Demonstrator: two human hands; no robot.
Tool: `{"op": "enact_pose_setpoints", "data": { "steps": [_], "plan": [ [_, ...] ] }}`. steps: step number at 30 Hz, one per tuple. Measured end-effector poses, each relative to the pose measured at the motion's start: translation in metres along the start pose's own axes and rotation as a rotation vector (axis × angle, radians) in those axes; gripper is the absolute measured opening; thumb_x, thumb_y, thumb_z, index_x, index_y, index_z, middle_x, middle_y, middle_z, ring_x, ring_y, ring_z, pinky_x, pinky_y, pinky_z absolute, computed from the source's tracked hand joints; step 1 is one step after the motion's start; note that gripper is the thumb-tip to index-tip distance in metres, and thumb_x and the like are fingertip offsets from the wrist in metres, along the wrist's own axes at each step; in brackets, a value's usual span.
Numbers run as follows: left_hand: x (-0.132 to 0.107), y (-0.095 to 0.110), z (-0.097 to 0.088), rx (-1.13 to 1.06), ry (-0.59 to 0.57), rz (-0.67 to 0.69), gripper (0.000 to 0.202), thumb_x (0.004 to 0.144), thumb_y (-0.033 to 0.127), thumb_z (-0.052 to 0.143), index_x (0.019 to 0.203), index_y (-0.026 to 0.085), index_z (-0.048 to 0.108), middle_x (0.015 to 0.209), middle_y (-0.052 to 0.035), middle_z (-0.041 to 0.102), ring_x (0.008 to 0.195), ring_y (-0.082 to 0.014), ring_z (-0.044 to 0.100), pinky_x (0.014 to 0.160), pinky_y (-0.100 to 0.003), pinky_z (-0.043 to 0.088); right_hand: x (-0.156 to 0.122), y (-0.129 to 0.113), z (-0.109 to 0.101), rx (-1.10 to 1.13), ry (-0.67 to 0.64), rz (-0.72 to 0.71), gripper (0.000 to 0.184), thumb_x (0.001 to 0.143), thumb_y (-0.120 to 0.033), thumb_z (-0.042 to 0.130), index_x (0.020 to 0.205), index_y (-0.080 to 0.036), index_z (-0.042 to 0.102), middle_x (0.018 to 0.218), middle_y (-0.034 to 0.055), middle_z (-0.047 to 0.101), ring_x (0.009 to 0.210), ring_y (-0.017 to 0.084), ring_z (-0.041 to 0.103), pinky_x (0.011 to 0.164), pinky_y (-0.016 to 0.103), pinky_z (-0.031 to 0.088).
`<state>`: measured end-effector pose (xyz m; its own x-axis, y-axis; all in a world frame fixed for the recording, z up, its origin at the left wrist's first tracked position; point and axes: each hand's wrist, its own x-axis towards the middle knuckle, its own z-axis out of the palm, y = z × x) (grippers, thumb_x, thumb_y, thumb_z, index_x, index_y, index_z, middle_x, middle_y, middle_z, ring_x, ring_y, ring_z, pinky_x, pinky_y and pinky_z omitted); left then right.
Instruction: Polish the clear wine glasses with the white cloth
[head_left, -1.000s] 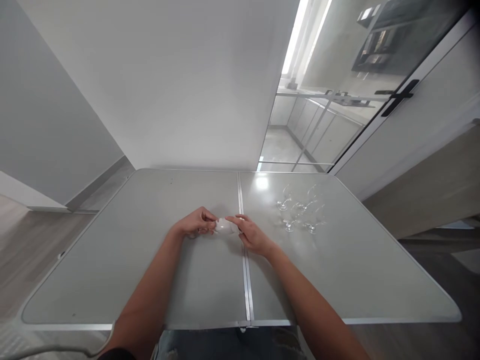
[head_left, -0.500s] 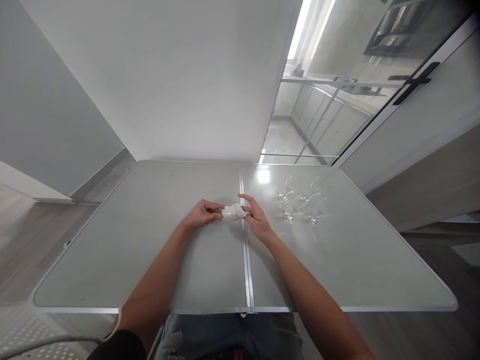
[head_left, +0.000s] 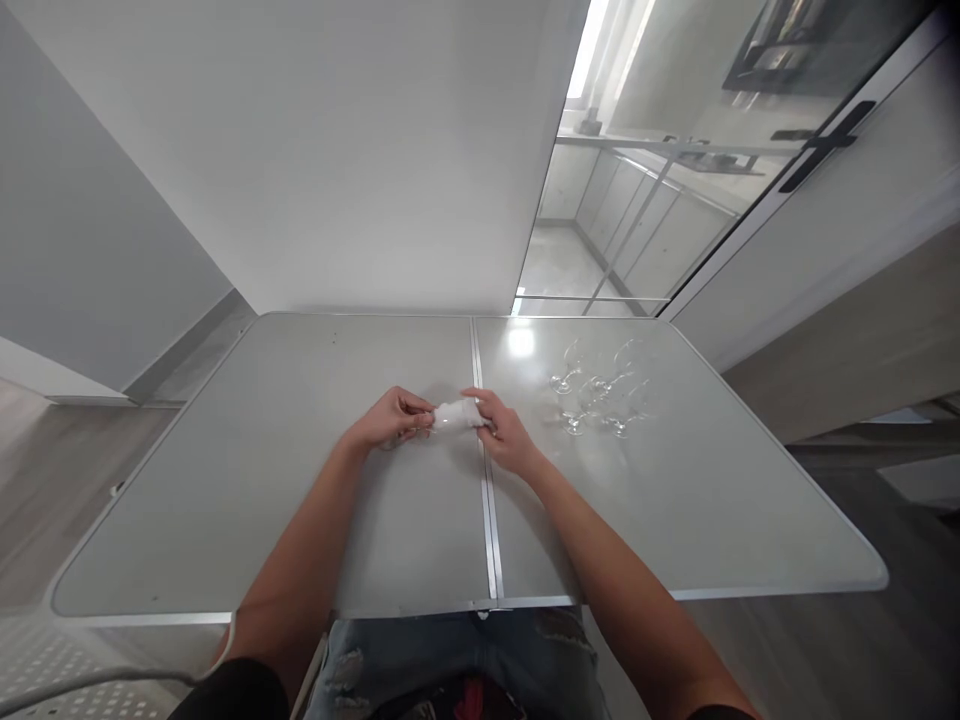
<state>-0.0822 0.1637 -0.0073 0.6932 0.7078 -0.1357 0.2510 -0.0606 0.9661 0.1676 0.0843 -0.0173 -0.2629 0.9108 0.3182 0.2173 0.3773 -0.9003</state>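
Both my hands meet near the middle of a grey folding table [head_left: 300,520]. My left hand [head_left: 390,420] is closed on the left end of a small clear glass [head_left: 439,427] lying sideways. A white cloth [head_left: 454,412] is wrapped over the glass's right part, and my right hand [head_left: 504,432] pinches that cloth with closed fingers. The glass is mostly hidden by the cloth and my fingers.
Several clear stemmed glasses [head_left: 596,395] stand in a cluster on the table's right half, just right of my right hand. A metal seam [head_left: 489,540] runs down the table's centre. A white wall stands behind, glass doors at the right.
My right hand has closed further over the cloth and turned it round the glass. The camera view has shifted slightly; both hands stay at the same spot on the table.
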Motion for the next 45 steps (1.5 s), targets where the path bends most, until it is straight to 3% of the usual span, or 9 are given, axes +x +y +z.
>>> {"op": "enact_pose_setpoints", "data": {
  "steps": [5,9,13,21,26,29,33,36,45],
  "plan": [
    [-0.001,-0.003,-0.001,0.012,-0.021,0.042,0.051,0.082,0.056,0.071,0.097,0.008,0.078,0.068,-0.0077,0.068,0.045,-0.0076,0.043,0.048,-0.023,0.034,0.000,0.001,-0.002,-0.192,-0.100,-0.229,0.054,0.080,-0.010,0.047,0.128,-0.029,0.062,0.090,0.0021,0.066,0.086,0.022,0.059,0.107,0.049,0.038],
    [0.007,-0.013,0.017,0.430,0.387,0.321,0.046,0.079,0.052,0.077,0.110,0.018,0.078,0.077,-0.0061,0.073,0.064,-0.0128,0.057,0.065,-0.024,0.043,0.003,0.001,-0.002,0.096,0.126,0.094,0.051,0.083,-0.018,0.049,0.134,-0.027,0.055,0.090,0.0008,0.066,0.079,0.018,0.057,0.080,0.034,0.047],
    [0.015,-0.020,0.029,0.664,0.377,0.404,0.046,0.084,0.048,0.073,0.122,0.024,0.074,0.086,-0.0068,0.075,0.068,-0.0136,0.060,0.071,-0.025,0.044,0.007,0.003,-0.004,0.312,0.358,0.397,0.055,0.082,-0.028,0.055,0.137,-0.027,0.050,0.069,-0.0060,0.055,0.065,0.014,0.048,0.064,0.025,0.040],
    [0.010,-0.014,0.020,-0.060,0.085,0.110,0.056,0.080,0.051,0.075,0.116,0.008,0.075,0.073,-0.0079,0.070,0.051,-0.0085,0.044,0.051,-0.023,0.033,-0.002,-0.005,-0.003,0.125,0.214,0.113,0.061,0.079,-0.020,0.055,0.139,-0.027,0.054,0.077,-0.0025,0.060,0.060,0.013,0.042,0.066,0.030,0.043],
    [0.007,-0.021,0.009,-0.406,0.208,0.174,0.056,0.076,0.049,0.080,0.114,0.007,0.074,0.067,-0.0054,0.064,0.047,-0.0041,0.035,0.048,-0.021,0.026,-0.002,-0.011,0.003,0.205,0.649,0.068,0.051,0.088,-0.029,0.055,0.139,-0.026,0.052,0.117,0.0069,0.066,0.097,0.021,0.062,0.087,0.034,0.049],
    [0.010,-0.022,0.020,-0.465,0.141,0.198,0.058,0.076,0.050,0.080,0.115,0.008,0.073,0.066,-0.0047,0.063,0.044,-0.0033,0.035,0.047,-0.021,0.025,0.005,-0.008,0.006,0.351,0.756,0.133,0.049,0.086,-0.030,0.057,0.135,-0.027,0.057,0.128,0.0058,0.063,0.117,0.023,0.057,0.096,0.034,0.047],
    [0.019,-0.016,0.044,-0.451,0.010,0.152,0.058,0.076,0.055,0.079,0.106,0.006,0.073,0.066,-0.0039,0.061,0.044,-0.0039,0.039,0.045,-0.021,0.026,0.010,-0.002,0.013,0.731,0.423,0.303,0.028,0.080,-0.031,0.062,0.105,-0.020,0.069,0.103,0.0071,0.070,0.097,0.024,0.063,0.079,0.034,0.051],
    [0.022,-0.013,0.051,-0.507,0.081,0.150,0.052,0.076,0.055,0.079,0.093,0.007,0.070,0.060,0.0001,0.054,0.043,-0.0032,0.035,0.044,-0.020,0.023,0.010,-0.003,0.014,0.861,0.442,0.268,0.023,0.080,-0.027,0.063,0.101,-0.020,0.068,0.101,0.0053,0.070,0.094,0.021,0.062,0.080,0.032,0.050],
    [0.028,-0.015,0.052,-0.513,0.220,0.147,0.045,0.083,0.054,0.072,0.074,0.013,0.057,0.061,0.0024,0.046,0.047,-0.0037,0.032,0.047,-0.021,0.020,0.004,-0.001,0.015,0.425,0.557,0.189,0.033,0.090,-0.027,0.053,0.122,-0.024,0.060,0.118,0.0058,0.067,0.110,0.023,0.062,0.097,0.038,0.048]
  ]
}}
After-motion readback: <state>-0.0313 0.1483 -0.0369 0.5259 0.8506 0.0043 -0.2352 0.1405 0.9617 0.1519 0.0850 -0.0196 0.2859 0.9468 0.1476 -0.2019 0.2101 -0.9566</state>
